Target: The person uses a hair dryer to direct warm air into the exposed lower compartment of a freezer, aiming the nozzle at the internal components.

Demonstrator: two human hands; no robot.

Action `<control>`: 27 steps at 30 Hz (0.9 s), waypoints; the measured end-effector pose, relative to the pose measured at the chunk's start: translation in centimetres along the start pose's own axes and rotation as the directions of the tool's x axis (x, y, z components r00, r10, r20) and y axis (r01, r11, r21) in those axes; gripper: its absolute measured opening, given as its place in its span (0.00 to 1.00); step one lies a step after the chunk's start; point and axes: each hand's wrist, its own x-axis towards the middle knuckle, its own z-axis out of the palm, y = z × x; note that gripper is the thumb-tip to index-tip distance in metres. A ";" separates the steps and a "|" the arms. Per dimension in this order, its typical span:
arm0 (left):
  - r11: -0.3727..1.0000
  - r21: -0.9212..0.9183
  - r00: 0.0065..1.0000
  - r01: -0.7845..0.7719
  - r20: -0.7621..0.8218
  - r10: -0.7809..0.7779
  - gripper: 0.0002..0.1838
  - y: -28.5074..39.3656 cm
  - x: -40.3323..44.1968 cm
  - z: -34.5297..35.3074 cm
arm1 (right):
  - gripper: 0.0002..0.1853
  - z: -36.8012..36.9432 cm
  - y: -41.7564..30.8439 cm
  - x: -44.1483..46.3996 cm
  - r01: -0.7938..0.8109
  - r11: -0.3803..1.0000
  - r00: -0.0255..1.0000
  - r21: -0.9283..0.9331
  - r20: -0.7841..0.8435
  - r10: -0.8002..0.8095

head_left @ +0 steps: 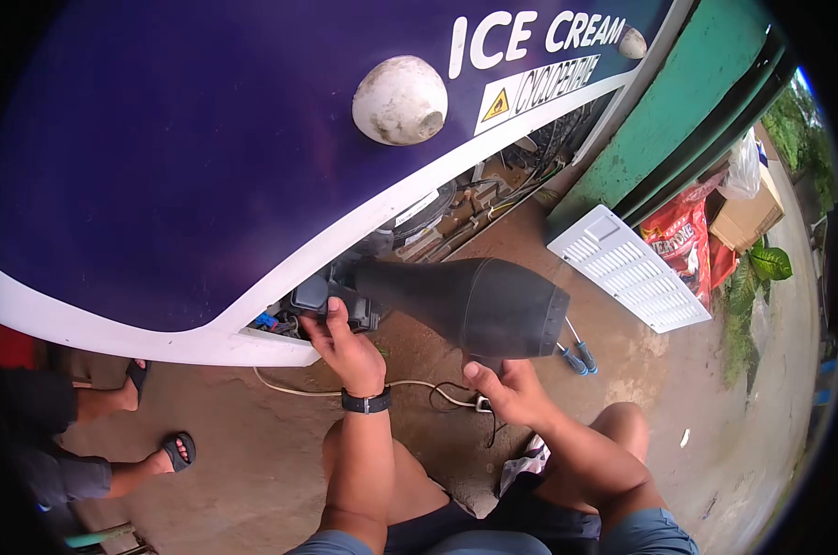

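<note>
A black handheld blower (pixel 502 305) lies across the view, its narrow nozzle reaching into the low opening of a purple and white freezer (pixel 206 166). Under its wide end is my right hand (pixel 513 393), closed on the blower with the thumb showing; the other fingers are partly hidden. My left hand (pixel 345 353) is at the edge of the opening, its thumb and fingers on a black box (pixel 312 292) beside the nozzle. Blue wires (pixel 266 320) show left of that box. Pipes, cables and a dark compressor (pixel 426 211) sit further inside.
A white vented panel (pixel 630 268) lies on the wet floor, near two blue-handled screwdrivers (pixel 578 359). A pale cord (pixel 410 382) with a plug (pixel 483 404) runs below the blower. Bags (pixel 680 236) and a cardboard box (pixel 747 215) stand right; another person's sandalled foot (pixel 178 451) is left.
</note>
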 end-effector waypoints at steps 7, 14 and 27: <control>1.000 -0.003 0.999 0.030 -0.016 -0.030 0.29 -0.3 0.0 -0.2 | 0.20 0.1 0.0 -0.1 0.103 0.991 0.995 -0.084 0.018 -0.102; 0.997 -0.012 0.997 0.071 -0.015 -0.071 0.24 -0.3 -0.1 -0.2 | 0.25 0.0 -0.2 -0.1 0.250 0.957 0.966 -0.143 0.105 -0.237; 0.997 -0.059 0.998 0.049 0.033 -0.048 0.27 -0.4 0.1 -0.1 | 0.20 -0.2 0.1 0.0 0.326 0.942 0.941 -0.074 0.122 -0.316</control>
